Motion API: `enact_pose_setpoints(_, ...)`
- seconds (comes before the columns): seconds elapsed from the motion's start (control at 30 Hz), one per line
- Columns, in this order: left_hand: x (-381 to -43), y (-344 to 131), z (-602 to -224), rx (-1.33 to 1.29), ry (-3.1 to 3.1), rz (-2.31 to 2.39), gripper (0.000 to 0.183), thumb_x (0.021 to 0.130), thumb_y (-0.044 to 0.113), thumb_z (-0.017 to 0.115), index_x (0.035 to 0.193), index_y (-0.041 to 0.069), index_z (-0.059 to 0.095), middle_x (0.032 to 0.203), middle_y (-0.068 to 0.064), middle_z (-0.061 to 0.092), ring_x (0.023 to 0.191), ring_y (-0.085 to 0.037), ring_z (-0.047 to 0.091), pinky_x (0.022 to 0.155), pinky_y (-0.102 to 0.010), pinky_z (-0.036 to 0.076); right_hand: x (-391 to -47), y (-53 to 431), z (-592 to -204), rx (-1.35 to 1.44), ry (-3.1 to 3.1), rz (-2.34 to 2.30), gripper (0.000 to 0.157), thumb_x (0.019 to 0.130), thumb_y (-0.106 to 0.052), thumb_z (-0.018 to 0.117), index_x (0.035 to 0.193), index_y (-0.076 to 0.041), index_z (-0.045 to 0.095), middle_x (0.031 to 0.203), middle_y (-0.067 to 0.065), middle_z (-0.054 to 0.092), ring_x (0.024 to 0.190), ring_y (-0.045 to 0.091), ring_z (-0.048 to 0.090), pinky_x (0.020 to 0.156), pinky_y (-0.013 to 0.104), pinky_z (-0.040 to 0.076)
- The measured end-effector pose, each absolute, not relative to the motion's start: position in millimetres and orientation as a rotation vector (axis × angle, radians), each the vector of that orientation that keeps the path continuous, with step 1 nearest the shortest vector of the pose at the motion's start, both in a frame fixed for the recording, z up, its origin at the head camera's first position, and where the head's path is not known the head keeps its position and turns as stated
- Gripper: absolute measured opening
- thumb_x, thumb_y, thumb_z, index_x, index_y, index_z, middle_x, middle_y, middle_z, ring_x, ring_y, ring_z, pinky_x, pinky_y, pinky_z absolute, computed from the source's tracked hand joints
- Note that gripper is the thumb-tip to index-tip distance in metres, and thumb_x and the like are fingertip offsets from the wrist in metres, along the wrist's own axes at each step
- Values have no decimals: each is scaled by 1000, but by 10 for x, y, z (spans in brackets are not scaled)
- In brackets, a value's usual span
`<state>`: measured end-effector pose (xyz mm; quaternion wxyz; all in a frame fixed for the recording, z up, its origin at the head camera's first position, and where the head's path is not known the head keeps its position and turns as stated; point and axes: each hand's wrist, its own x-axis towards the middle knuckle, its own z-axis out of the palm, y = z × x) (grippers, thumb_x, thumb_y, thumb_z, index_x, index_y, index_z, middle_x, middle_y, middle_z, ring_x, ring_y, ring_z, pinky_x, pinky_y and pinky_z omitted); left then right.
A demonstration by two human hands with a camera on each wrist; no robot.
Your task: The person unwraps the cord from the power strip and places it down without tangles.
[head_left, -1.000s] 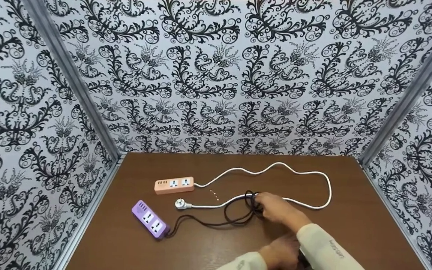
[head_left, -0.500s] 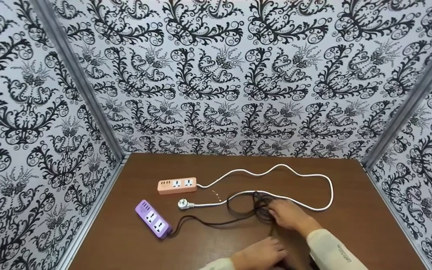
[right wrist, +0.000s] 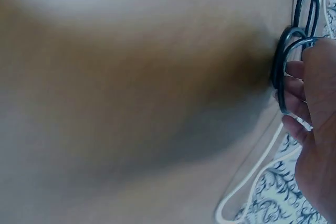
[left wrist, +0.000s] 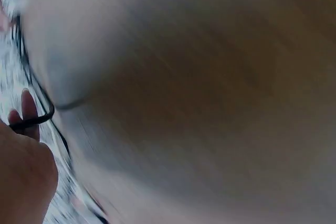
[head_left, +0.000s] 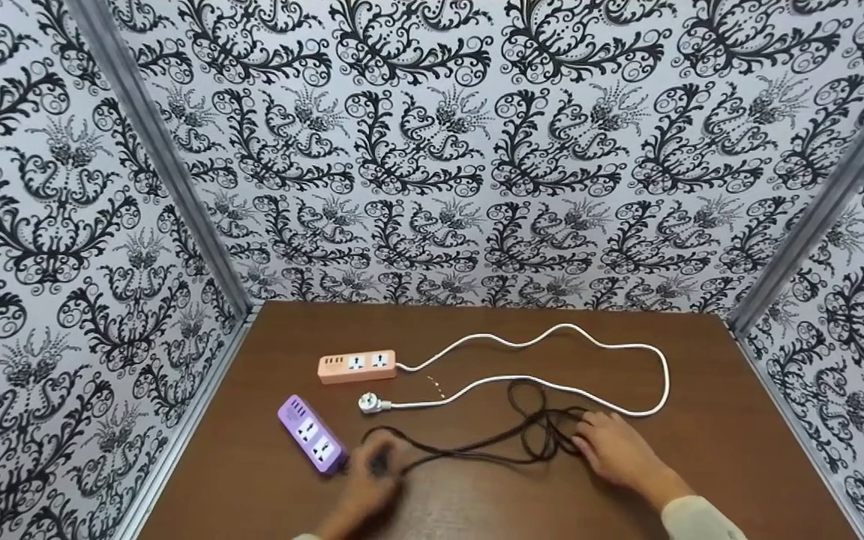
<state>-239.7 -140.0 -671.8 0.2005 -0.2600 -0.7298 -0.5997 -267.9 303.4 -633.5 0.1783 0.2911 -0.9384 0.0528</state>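
Note:
A purple power strip lies at the left of the table, its black cable stretching right into loose loops. My left hand, blurred, is beside the strip's lower end and holds the cable's free end; a dark piece, perhaps the plug, shows at its fingers. In the left wrist view the cable runs from that hand. At the right, my right hand grips the cable's loops. The right wrist view shows the cable passing through the curled fingers of this hand.
Behind lies an orange power strip with a white cable looping right and back to its white plug. The black loops reach close to the white cable. Patterned walls enclose the brown table at the back and sides.
My left hand has moved from the front middle leftward to the purple strip, drawing the black cable with it. My right hand has shifted right with the loops, which have loosened.

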Motion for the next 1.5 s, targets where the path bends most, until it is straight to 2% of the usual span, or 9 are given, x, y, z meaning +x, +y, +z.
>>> enact_pose_setpoints(0.2, -2408, -1778, -6339, 340, -1935, -1977, 23, 98, 3, 70, 109, -6, 52, 79, -17, 63, 53, -26, 70, 50, -42, 61, -2632, 3212, -6362, 768, -2608, 157, 13, 86, -14, 82, 89, -11, 69, 86, 1, 57, 77, 22, 57, 72, 42, 47)
enact_pose_setpoints(0.37, -2440, -1899, -6313, 672, -1919, -1732, 50, 87, 16, 86, 114, -1, 48, 83, -13, 68, 64, -18, 69, 60, -28, 59, -2606, 3253, -6393, 665, -2639, 190, 16, 85, -14, 82, 90, -8, 69, 91, 7, 64, 88, 27, 63, 79, 47, 50)
enact_pose_setpoints(0.5, -2391, -1969, -6384, 781, -2063, -1452, 61, 79, 31, 93, 114, 0, 54, 98, -16, 67, 85, -23, 63, 76, -30, 46, -2616, 3242, -6390, 596, -2722, 251, 13, 89, -15, 80, 92, -9, 69, 93, 5, 64, 92, 28, 64, 83, 50, 52)
enact_pose_setpoints(0.73, -2290, -2104, -6434, 650, -2345, -1260, 49, 76, 34, 94, 98, 6, 60, 96, -16, 66, 90, -34, 61, 79, -44, 45, -2635, 3243, -6347, 562, -2764, 307, 10, 90, -15, 80, 92, -10, 71, 92, 2, 62, 92, 26, 63, 83, 50, 52)
enact_pose_setpoints(0.9, -2280, -2223, -6579, 241, -2491, -1182, 43, 70, 20, 95, 87, 5, 58, 127, -25, 56, 123, -44, 45, 103, -54, 38, -2620, 3265, -6317, 571, -2762, 216, 15, 89, -16, 80, 95, -5, 71, 95, 9, 66, 95, 31, 65, 86, 52, 53)
enact_pose_setpoints(1.07, -2319, -2379, -6705, -254, -2541, -1027, 58, 70, -1, 89, 123, -4, 65, 154, -33, 46, 144, -61, 32, 113, -75, 32, -2606, 3284, -6295, 537, -2868, 184, 26, 93, -22, 77, 110, -2, 71, 113, 14, 70, 110, 36, 66, 95, 55, 52)
enact_pose_setpoints(1.17, -2337, -2438, -6668, -423, -2702, -893, 67, 82, 0, 81, 145, 6, 59, 160, -29, 42, 147, -60, 33, 108, -77, 38, -2599, 3303, -6281, 529, -2926, 213, 36, 96, -25, 75, 121, -1, 68, 122, 16, 69, 117, 37, 65, 99, 58, 50)
enact_pose_setpoints(1.33, -2400, -2531, -6552, -463, -2920, -647, 59, 96, 12, 70, 152, 22, 55, 168, -17, 35, 154, -49, 30, 106, -75, 41, -2556, 3462, -6299, 497, -2965, 207, 46, 97, -32, 73, 130, -1, 66, 130, 19, 68, 122, 40, 64, 102, 62, 47)
enact_pose_setpoints(1.5, -2417, -2691, -6575, -342, -2912, -608, 56, 94, 6, 70, 148, 14, 59, 166, -20, 37, 153, -50, 31, 111, -70, 41, -2421, 3799, -6360, 373, -2969, 221, 48, 97, -40, 72, 124, 0, 69, 129, 23, 67, 120, 44, 64, 98, 65, 47)
